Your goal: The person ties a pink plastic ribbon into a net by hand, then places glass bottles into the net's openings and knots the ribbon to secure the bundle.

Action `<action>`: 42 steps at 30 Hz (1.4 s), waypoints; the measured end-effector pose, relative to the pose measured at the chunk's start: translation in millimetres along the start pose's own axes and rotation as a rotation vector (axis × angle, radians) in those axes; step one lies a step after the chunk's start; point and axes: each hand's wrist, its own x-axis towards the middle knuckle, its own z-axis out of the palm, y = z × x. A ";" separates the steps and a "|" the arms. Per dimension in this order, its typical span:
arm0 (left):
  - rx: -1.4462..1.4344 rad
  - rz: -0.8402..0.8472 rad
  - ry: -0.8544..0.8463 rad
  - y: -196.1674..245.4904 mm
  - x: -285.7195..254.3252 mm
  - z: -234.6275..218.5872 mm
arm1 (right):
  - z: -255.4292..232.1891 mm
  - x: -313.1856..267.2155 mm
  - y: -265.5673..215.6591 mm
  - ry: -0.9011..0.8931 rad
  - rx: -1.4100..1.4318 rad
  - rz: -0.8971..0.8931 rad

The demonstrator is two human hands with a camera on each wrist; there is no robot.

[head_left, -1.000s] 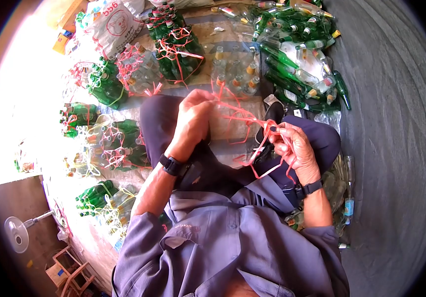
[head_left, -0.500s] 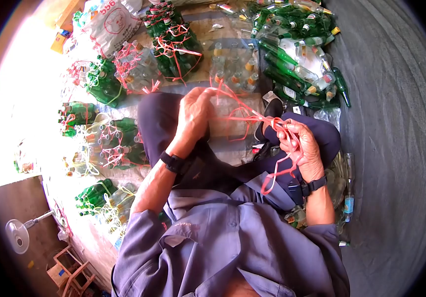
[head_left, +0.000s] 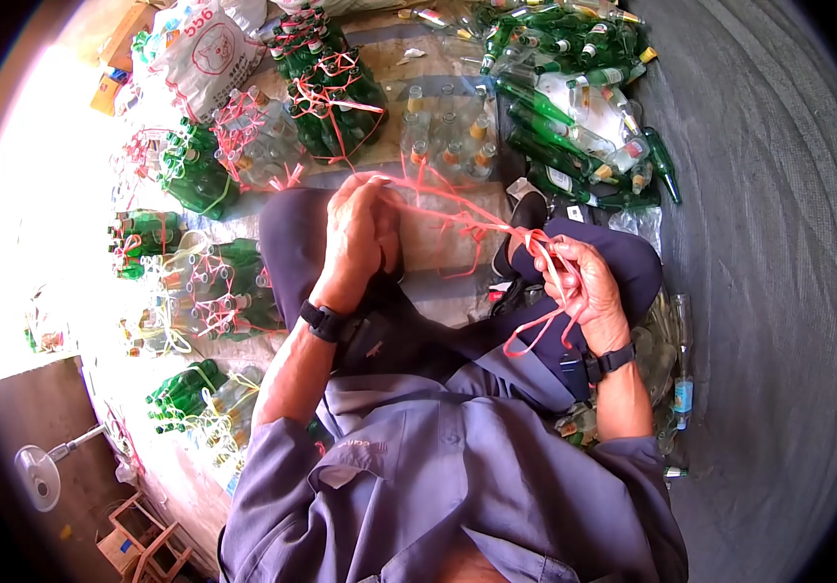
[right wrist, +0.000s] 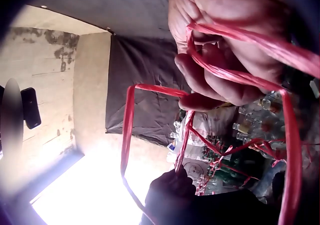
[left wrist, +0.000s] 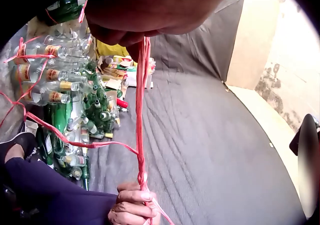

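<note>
- My left hand (head_left: 360,228) is clenched around one end of the thin red plastic twine (head_left: 457,209), pinching it over my left knee.
- My right hand (head_left: 579,291) grips the other end of the twine, several loops wound round its fingers (right wrist: 210,80); loose tails hang below it over my right knee.
- The twine runs taut between both hands, just in front of my lap; the left wrist view shows it as a bundled strand (left wrist: 141,110) stretching to the right hand (left wrist: 132,207).
- Progress, as I judge it: a lot done. Several tied bundles of green and clear glass bottles (head_left: 336,92) sit beyond my left knee, already bound with red twine; more tied bundles (head_left: 214,287) lie left of my left knee.
- A small upright group of clear glass bottles with orange labels (head_left: 447,136) stands just beyond the twine; can't tell whether it is tied.
- Still left: a loose untied heap of green glass bottles (head_left: 574,117) beyond my right knee, plus a few stray clear bottles (head_left: 676,369) beside my right hip.
- Surface: no table, I sit on the floor; pale woven mat (head_left: 438,253) under the bundles, grey ribbed sheet (head_left: 768,243) right of the heap.
- Room: printed white sack (head_left: 200,53) past the tied bundles, small white fan (head_left: 39,471) and wooden crates (head_left: 132,544) far left of my lap, strong glare on that side.
</note>
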 end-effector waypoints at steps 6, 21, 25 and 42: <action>-0.001 -0.019 0.112 -1.2 12.1 -10.1 | -1.3 -2.5 -0.9 -0.010 -0.043 0.008; 0.708 0.176 -0.376 2.3 -13.4 35.8 | 7.1 -7.6 -8.4 -0.111 -0.265 0.022; 0.879 0.417 -0.562 4.7 -13.7 56.3 | 9.9 -2.8 -2.3 -0.113 -0.273 0.018; 0.812 0.104 -0.901 -25.0 -12.9 73.5 | 13.0 6.7 6.2 -0.110 -0.273 0.062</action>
